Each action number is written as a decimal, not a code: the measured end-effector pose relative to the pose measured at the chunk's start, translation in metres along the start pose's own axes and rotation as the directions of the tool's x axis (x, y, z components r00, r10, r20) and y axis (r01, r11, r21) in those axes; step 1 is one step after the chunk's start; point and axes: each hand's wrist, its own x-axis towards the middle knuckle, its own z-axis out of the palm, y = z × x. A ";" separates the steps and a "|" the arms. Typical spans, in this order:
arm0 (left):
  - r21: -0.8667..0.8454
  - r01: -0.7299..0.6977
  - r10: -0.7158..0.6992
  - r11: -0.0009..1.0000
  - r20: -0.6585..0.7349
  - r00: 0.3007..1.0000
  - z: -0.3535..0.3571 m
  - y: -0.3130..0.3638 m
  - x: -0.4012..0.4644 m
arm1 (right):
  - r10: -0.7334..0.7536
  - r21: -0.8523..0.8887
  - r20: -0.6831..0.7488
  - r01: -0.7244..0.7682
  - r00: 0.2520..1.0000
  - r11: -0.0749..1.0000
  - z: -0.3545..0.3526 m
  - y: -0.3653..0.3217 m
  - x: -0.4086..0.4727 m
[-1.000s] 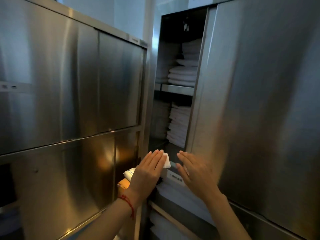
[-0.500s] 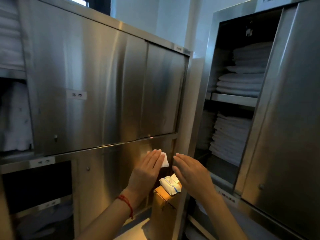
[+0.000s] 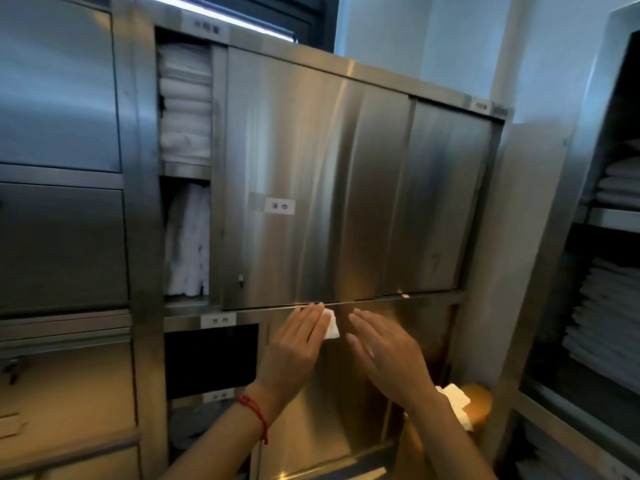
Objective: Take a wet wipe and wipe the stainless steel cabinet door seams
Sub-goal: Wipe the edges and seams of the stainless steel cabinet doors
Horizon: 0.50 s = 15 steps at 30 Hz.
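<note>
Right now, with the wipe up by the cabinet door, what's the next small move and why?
Probably slide the left hand sideways along the horizontal seam. Its straight fingers already hold the wet wipe just under that seam, and the right hand is free.

folded white towels stacked in the open upper-left compartment | more white towels standing in the compartment below | white label on the wide door's face | white label on the rail under it | folded white linens on the right-hand shelves | window along the top edge
</note>
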 end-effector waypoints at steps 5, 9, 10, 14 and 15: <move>0.104 0.051 -0.055 0.993 0.042 0.998 -0.020 -0.045 -0.024 | -0.092 0.077 -0.013 0.093 0.996 0.993 0.025 -0.043 0.030; 0.179 0.093 -0.105 0.979 0.056 0.993 -0.033 -0.075 -0.042 | -0.189 0.100 -0.061 0.195 0.980 0.976 0.045 -0.066 0.051; 0.201 0.104 -0.122 0.974 0.078 0.989 -0.037 -0.081 -0.046 | -0.203 0.136 -0.041 0.207 0.978 0.969 0.053 -0.070 0.057; 0.296 0.158 -0.200 0.942 0.118 0.973 -0.053 -0.104 -0.056 | -0.285 0.218 -0.032 0.285 0.958 0.933 0.090 -0.087 0.084; 0.320 0.168 -0.214 0.932 0.113 0.970 -0.057 -0.110 -0.058 | -0.303 0.238 -0.039 0.304 0.952 0.922 0.097 -0.093 0.091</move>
